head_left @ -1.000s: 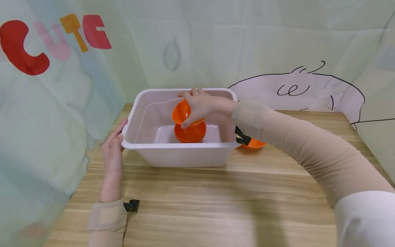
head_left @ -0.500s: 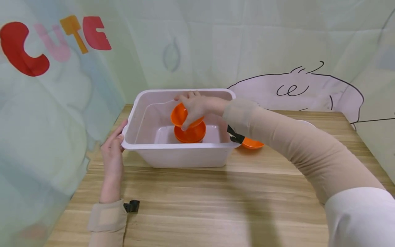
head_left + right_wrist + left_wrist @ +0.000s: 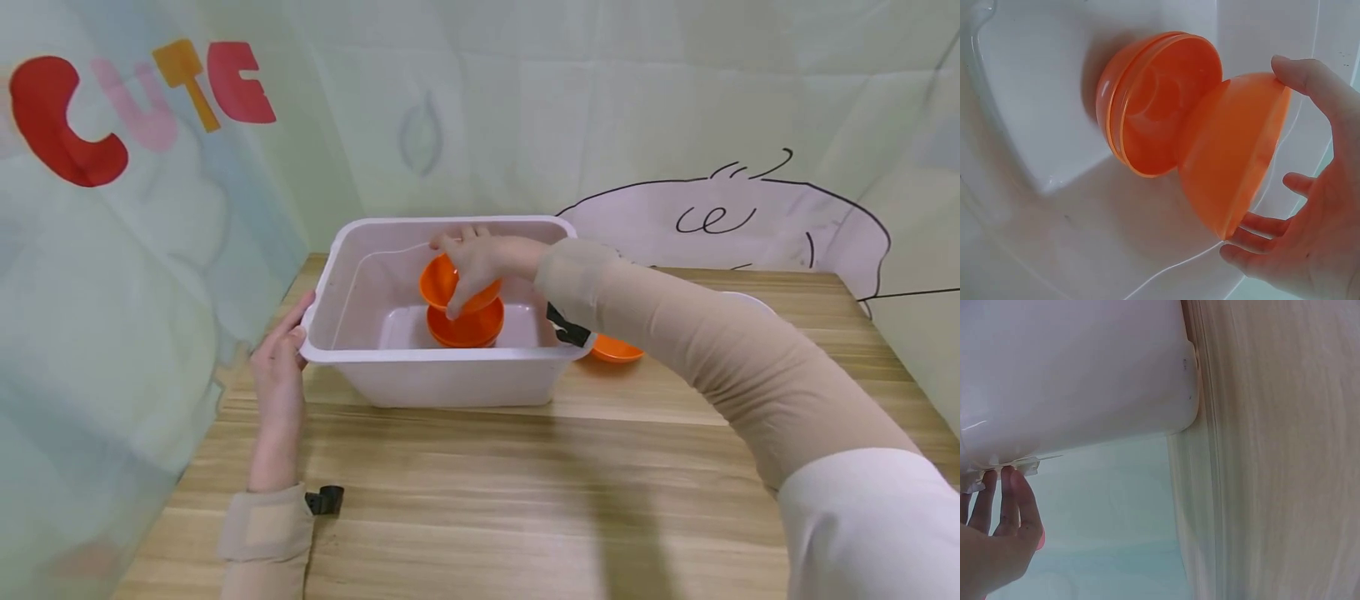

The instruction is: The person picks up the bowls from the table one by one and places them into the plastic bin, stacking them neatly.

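A deep white plastic tub (image 3: 450, 379) stands on the wooden table. My left hand (image 3: 279, 354) grips the rim at its left end; in the left wrist view those fingers (image 3: 1024, 499) curl against the lip. Inside the tub sits a stack of nested orange bowls (image 3: 467, 327). My right hand (image 3: 480, 265) reaches in and holds another orange bowl (image 3: 1232, 150) just above them, thumb on one side of the rim and fingers on the other. In the right wrist view this bowl is tilted and its underside overlaps the open mouth of the stack (image 3: 1169, 100).
On the table (image 3: 465, 500) right of the tub lies another orange bowl (image 3: 617, 350), partly hidden by the right wrist's camera mount. The edge of a white round thing (image 3: 750, 300) shows behind the right sleeve. A printed cloth (image 3: 480, 125) hangs behind and to the left.
My right hand and the held bowl have come slightly lower toward the stack, and the right forearm has shifted a little left. The left hand keeps its grip on the tub.
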`<state>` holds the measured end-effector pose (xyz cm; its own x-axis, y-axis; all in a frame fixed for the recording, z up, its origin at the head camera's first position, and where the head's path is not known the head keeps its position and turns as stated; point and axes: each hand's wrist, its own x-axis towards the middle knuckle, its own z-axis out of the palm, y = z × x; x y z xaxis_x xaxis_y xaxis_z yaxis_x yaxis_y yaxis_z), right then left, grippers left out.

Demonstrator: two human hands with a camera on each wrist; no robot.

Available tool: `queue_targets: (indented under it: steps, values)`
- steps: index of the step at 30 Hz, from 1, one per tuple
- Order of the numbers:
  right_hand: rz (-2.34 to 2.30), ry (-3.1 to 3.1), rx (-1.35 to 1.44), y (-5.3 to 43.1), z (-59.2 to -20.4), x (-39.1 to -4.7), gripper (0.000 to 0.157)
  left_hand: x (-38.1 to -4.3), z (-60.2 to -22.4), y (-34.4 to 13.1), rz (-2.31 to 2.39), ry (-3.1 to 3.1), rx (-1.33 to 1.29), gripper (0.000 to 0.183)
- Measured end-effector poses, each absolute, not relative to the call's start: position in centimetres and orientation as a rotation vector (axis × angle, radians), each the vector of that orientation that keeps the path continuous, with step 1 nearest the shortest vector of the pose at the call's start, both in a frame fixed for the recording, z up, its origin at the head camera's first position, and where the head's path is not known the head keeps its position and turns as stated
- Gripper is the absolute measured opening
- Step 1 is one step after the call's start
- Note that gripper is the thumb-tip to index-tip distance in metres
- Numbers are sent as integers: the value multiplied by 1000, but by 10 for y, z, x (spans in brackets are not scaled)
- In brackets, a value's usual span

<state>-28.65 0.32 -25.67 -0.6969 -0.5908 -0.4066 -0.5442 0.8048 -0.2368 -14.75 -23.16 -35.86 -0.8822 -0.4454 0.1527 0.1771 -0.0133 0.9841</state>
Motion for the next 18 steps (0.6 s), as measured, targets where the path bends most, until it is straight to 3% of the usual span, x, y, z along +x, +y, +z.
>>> queue_targets:
  steps: [18]
  values:
    - [43, 2427, -875, -4, -265, -289, 95, -146, -360, -233, -1918, -1851, 233, 39]
